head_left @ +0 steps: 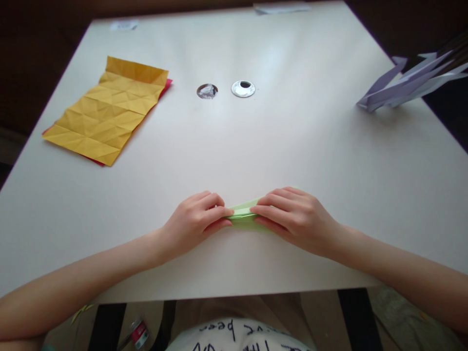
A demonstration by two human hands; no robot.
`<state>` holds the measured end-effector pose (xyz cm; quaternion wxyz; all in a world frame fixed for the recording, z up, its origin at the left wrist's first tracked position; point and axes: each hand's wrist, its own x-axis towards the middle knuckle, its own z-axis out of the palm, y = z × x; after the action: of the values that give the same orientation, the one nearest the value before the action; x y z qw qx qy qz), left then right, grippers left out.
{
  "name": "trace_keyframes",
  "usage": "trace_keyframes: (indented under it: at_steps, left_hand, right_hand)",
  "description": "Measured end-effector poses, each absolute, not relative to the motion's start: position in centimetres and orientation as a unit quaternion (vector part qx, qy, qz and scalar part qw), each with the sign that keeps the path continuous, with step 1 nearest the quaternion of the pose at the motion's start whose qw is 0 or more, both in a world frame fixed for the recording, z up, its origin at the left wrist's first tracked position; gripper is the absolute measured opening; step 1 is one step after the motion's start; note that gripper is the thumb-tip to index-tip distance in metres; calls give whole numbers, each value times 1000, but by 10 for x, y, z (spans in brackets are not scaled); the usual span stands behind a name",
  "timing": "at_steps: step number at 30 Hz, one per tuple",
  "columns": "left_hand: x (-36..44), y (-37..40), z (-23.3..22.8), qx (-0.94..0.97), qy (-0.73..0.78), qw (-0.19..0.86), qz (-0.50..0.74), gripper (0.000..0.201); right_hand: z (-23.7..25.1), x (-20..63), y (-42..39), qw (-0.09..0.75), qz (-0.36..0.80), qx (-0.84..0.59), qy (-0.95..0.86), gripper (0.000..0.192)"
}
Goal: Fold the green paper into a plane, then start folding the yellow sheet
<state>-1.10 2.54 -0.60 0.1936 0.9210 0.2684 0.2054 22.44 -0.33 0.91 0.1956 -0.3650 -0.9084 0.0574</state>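
Observation:
A light green folded paper (242, 213) lies between my two hands near the front of the white table. My left hand (201, 214) pinches its left end between thumb and fingers. On the other side, my right hand (292, 214) grips the right end the same way, fingers curled over it. Narrow folded layers show in the short gap between the fingertips, and a paler flap spreads behind and below them. Both ends of the paper are mostly hidden under the hands.
Creased yellow paper (106, 109) lies at the left over a red sheet (168, 85). Folded lavender paper (398, 87) stands by the right edge. Two round cable holes (207, 91) are set in the white table (234, 156). White slips (124, 25) sit along the far edge.

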Motion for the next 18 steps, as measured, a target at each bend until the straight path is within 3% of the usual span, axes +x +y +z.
trace_keyframes:
  at_steps: [18]
  left_hand:
    - [-7,25,-12,878,325,267,230,9]
  right_hand:
    - [14,227,-6,123,-1,-412,-903,17]
